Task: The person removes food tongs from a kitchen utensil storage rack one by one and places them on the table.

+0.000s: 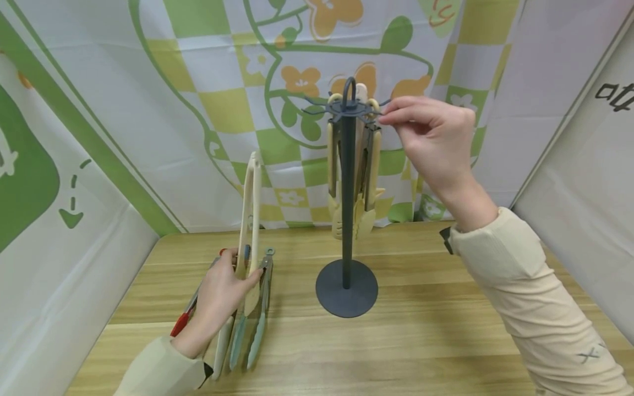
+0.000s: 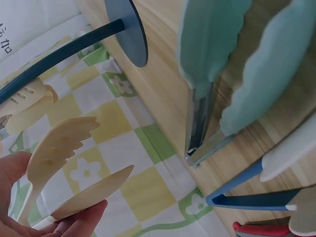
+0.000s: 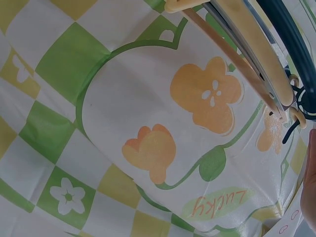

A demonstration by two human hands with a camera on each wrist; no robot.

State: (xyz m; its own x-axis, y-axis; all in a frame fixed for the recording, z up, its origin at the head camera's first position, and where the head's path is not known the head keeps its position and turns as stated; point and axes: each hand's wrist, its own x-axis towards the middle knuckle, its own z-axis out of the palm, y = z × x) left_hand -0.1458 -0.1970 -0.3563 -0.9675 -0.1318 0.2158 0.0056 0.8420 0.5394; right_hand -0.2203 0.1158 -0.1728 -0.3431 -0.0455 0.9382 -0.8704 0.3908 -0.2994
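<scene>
My left hand (image 1: 220,294) holds a pair of cream tongs (image 1: 256,203) upright, hinge end up, over the left part of the table. In the left wrist view its scalloped heads (image 2: 61,148) stand apart between thumb and fingers. At the top of a dark utensil stand (image 1: 348,220), my right hand (image 1: 436,137) pinches the tip of a hook on the right side. Pale yellow tongs (image 1: 373,165) hang from the stand's hooks, with more utensils partly hidden behind the pole. In the right wrist view, only an edge of the right hand (image 3: 310,182) shows.
Mint-green tongs (image 1: 256,338) lie on the wooden table (image 1: 421,341) beside the left hand. Red-tipped tongs (image 1: 180,323) and blue tongs with white tips (image 2: 237,195) lie near them, partly covered by that hand. A patterned cloth (image 1: 297,181) hangs behind the stand.
</scene>
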